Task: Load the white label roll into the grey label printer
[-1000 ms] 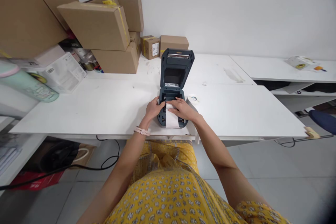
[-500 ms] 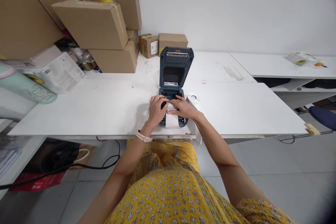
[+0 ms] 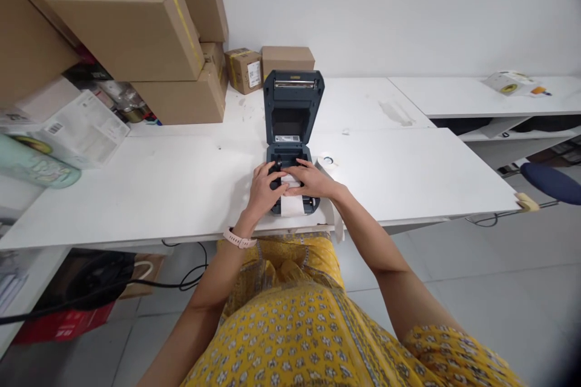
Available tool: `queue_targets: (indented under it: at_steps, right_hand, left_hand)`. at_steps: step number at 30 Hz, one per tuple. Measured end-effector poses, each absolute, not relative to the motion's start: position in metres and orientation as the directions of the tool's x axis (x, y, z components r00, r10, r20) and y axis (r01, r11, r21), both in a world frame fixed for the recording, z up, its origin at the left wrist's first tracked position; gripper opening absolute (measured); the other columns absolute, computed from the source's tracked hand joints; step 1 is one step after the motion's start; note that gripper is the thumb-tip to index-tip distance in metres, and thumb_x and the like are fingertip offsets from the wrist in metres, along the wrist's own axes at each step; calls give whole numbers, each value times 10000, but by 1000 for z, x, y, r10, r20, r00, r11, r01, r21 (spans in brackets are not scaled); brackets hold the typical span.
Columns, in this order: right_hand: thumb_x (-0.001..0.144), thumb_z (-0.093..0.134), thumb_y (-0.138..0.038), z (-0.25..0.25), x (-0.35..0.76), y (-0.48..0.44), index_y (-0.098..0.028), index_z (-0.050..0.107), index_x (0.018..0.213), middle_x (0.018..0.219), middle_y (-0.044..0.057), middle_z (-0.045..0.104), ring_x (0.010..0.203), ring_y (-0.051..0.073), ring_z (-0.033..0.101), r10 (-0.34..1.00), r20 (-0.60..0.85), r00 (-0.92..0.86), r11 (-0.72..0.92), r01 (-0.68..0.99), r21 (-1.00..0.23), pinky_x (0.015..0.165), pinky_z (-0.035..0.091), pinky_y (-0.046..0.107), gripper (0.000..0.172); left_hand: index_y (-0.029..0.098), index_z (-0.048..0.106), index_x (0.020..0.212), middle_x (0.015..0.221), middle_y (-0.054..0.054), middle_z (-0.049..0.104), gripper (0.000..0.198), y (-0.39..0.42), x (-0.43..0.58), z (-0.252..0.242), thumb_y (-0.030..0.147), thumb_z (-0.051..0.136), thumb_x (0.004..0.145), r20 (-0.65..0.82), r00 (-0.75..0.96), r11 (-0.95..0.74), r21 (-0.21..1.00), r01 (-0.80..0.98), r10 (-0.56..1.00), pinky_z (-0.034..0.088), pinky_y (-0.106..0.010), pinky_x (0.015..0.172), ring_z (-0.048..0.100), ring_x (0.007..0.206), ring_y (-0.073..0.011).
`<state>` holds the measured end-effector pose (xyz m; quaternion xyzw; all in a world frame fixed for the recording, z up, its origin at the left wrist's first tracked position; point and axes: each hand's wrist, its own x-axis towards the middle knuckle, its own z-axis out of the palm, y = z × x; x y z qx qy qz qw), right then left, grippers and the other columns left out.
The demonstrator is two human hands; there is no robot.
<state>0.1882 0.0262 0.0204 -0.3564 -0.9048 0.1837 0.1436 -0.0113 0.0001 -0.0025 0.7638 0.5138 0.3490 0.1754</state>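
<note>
A dark label printer (image 3: 296, 112) stands on the white table with its lid raised. Inside its bay is a small white label roll (image 3: 291, 181), and a strip of labels (image 3: 292, 207) runs from it over the printer's front. My left hand (image 3: 264, 188) grips the roll's left side with bent fingers and thumb. From the right, my right hand (image 3: 314, 181) has its fingers behind the roll and its thumb in front. The fingers partly cover the roll. Just right of the printer lies another label roll (image 3: 327, 161), its loose strip hanging over the table's front edge.
Cardboard boxes (image 3: 127, 33) are stacked at the back left, with two smaller ones (image 3: 288, 58) behind the printer. A mint bottle (image 3: 40, 163) and a white carton (image 3: 82, 133) stand at the left. Farther right, a small printed box (image 3: 508, 83) rests on another table (image 3: 454, 97).
The view has shifted a little. Both hands stay at the roll in the printer; the right thumb and the left fingers have moved slightly around it, and more of the roll shows.
</note>
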Motion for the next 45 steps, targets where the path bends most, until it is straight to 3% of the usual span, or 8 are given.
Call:
queue_targets:
  at_steps: [12, 15, 18, 21, 26, 30, 37, 45]
  right_hand:
    - [790, 775, -546, 28, 198, 28, -212, 505, 1470, 1508, 136, 546, 1433, 311, 484, 686, 64, -725, 653, 574, -495, 1281, 182, 548, 804]
    - [792, 772, -541, 47, 205, 22, -208, 598, 1378, 1419, 126, 634, 1329, 314, 590, 683, 109, -723, 637, 515, -573, 1204, 363, 541, 697]
    - [906, 624, -577, 80, 218, 32, -222, 682, 1220, 1252, 87, 727, 1179, 262, 678, 776, 412, -477, 617, 439, -653, 1080, 503, 479, 477]
    - [984, 432, -640, 109, 227, 74, -250, 593, 1310, 1350, 79, 651, 1306, 231, 579, 738, 674, -35, 610, 460, -645, 1149, 426, 482, 533]
    - [941, 110, -783, 126, 222, 153, -191, 370, 1479, 1512, 79, 506, 1427, 142, 393, 828, 554, -80, 530, 434, -729, 1229, 302, 422, 841]
    - [889, -41, -796, 123, 210, 125, -240, 398, 1447, 1359, 14, 631, 1363, 112, 393, 819, 562, -116, 544, 467, -697, 1220, 294, 353, 902]
    - [1065, 163, -499, 75, 188, -26, -314, 531, 1325, 1403, 54, 576, 1374, 240, 497, 770, 638, 15, 496, 615, -613, 1161, 421, 492, 487]
    - [1039, 330, -318, -2, 174, -92, -285, 589, 1310, 1387, 97, 614, 1421, 265, 480, 832, 555, 10, 399, 685, -610, 1180, 422, 558, 376]
  left_hand:
    - [267, 752, 1165, 1557, -50, 475, 394, -2, -11, -1, 367, 752, 784, 260, 218, -335, 614, 715, 941, 313, -543, 1218, 334, 1475, -344]
    - [273, 731, 1214, 1584, -54, 439, 448, -5, -12, -2, 392, 759, 783, 250, 241, -345, 603, 719, 938, 296, -546, 1222, 313, 1489, -354]
    - [289, 700, 1271, 1612, -58, 398, 487, -8, -14, -1, 408, 744, 801, 224, 262, -345, 597, 725, 939, 278, -550, 1224, 295, 1501, -362]
    - [303, 686, 1287, 1623, -56, 382, 498, -9, -14, 2, 421, 738, 806, 199, 271, -336, 593, 732, 942, 268, -564, 1221, 280, 1511, -364]
    - [301, 628, 1350, 1652, -71, 322, 575, -19, -15, 1, 430, 737, 801, 210, 289, -356, 586, 728, 934, 238, -592, 1224, 214, 1540, -380]
    - [301, 403, 1523, 1684, -107, 228, 830, -46, -14, -11, 444, 754, 785, 264, 288, -391, 612, 687, 920, 233, -600, 1228, 162, 1560, -370]
    - [285, -68, 1608, 1703, -194, -52, 1190, -83, -1, -40, 503, 767, 788, 418, 60, -350, 665, 660, 906, 166, -608, 1247, 6, 1578, -375]
    - [301, -235, 1571, 1688, -143, -209, 1325, -95, -2, -46, 623, 752, 749, 487, -5, -363, 658, 660, 874, 124, -578, 1272, -95, 1571, -359]
